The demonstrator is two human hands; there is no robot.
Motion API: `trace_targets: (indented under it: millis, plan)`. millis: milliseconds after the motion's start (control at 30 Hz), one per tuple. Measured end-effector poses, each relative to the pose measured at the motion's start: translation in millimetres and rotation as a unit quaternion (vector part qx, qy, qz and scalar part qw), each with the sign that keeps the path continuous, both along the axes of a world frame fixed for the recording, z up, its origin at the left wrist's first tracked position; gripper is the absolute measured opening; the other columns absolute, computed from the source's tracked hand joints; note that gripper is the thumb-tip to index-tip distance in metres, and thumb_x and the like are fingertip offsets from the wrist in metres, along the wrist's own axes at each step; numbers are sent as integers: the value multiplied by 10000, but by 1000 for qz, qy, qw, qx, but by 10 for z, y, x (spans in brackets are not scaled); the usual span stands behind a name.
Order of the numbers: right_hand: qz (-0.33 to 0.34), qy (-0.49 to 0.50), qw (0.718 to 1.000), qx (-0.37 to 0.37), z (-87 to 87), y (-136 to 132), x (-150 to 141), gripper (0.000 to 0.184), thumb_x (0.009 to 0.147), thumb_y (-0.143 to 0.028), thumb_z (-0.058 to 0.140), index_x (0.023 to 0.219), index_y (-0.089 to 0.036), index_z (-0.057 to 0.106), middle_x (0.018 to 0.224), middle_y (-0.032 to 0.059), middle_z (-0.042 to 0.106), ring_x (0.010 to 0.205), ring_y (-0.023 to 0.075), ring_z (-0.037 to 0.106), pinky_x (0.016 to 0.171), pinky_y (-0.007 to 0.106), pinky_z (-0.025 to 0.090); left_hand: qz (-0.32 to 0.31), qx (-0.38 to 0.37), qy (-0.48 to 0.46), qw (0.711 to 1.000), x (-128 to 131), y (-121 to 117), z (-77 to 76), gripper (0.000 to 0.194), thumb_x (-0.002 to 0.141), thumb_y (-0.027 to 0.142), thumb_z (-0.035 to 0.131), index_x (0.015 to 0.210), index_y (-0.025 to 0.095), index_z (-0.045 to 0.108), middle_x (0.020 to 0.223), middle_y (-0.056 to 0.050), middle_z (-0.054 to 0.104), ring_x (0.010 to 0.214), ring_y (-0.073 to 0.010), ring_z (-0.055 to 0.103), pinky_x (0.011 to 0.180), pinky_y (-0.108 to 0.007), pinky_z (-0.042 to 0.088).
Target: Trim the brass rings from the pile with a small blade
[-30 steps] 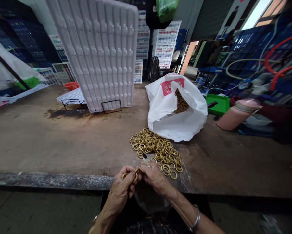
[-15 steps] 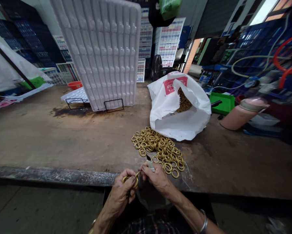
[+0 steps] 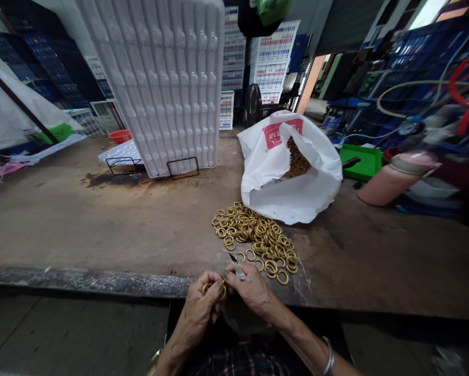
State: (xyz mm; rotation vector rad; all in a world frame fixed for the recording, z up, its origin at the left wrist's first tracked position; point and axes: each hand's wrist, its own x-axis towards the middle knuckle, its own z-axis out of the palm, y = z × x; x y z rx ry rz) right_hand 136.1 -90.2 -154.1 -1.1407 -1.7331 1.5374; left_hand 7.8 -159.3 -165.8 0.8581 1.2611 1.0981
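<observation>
My left hand [image 3: 201,305] is closed around a brass ring [image 3: 214,290] at the near edge of the worn brown table [image 3: 101,230]. My right hand [image 3: 252,287] is closed on a small blade tool [image 3: 236,266] whose tip points up and left, right beside the ring. Just beyond my hands lies a heap of several brass rings [image 3: 257,237]. Behind the heap a white plastic bag [image 3: 292,172] stands open with more rings inside.
A tall stack of white moulded trays [image 3: 167,83] leans in wire stands at the table's back. A pink flask [image 3: 394,180] and a green tray [image 3: 361,162] lie at the right. Crates fill the background; an orange bowl [image 3: 120,137] sits at back left.
Both hands stay together at the table edge; the ring has turned a little in my left fingers and the blade has tilted further left.
</observation>
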Motion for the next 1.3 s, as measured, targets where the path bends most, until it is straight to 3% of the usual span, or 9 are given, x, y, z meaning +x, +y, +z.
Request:
trace_targets:
  millis: [167, 433, 733, 1133, 1300]
  plan:
    - [-1, 5, 999, -52, -4, 16, -3, 209, 726, -353, 482, 639, -165, 513, 529, -36, 486, 504, 86, 434, 509, 205, 357, 2, 12, -9, 1000, 9, 16, -35, 269, 822, 443, 498, 784, 176, 487, 543, 62, 417, 398, -45, 307, 368, -159, 292]
    - [-1, 4, 997, -71, -6, 11, 3, 200, 724, -342, 493, 641, -163, 520, 518, -38, 495, 504, 85, 440, 512, 200, 355, -9, 11, -29, 999, -21, 16, -87, 260, 821, 428, 511, 795, 170, 483, 572, 55, 430, 410, -41, 313, 373, -156, 298]
    - [18, 1, 1000, 8, 13, -10, -24, 225, 763, -325, 465, 609, -166, 502, 549, -37, 482, 527, 82, 430, 514, 195, 342, -2, 3, -8, 1000, -31, 1, -79, 283, 810, 440, 523, 764, 166, 469, 524, 68, 416, 381, -38, 323, 350, -152, 277]
    - [6, 20, 998, -56, 15, -16, -33, 222, 756, -349, 477, 714, -151, 567, 515, -38, 495, 467, 75, 410, 465, 188, 332, -9, 18, -28, 999, -31, -31, -30, 269, 810, 422, 531, 807, 156, 488, 564, 60, 429, 412, -37, 334, 380, -157, 297]
    - [-11, -21, 1000, -11, 14, 2, -41, 167, 767, -275, 448, 725, -163, 565, 527, -35, 512, 496, 89, 457, 491, 192, 354, -8, 19, -43, 999, -33, -28, -67, 258, 813, 417, 528, 819, 167, 467, 542, 68, 431, 398, -41, 336, 370, -158, 286]
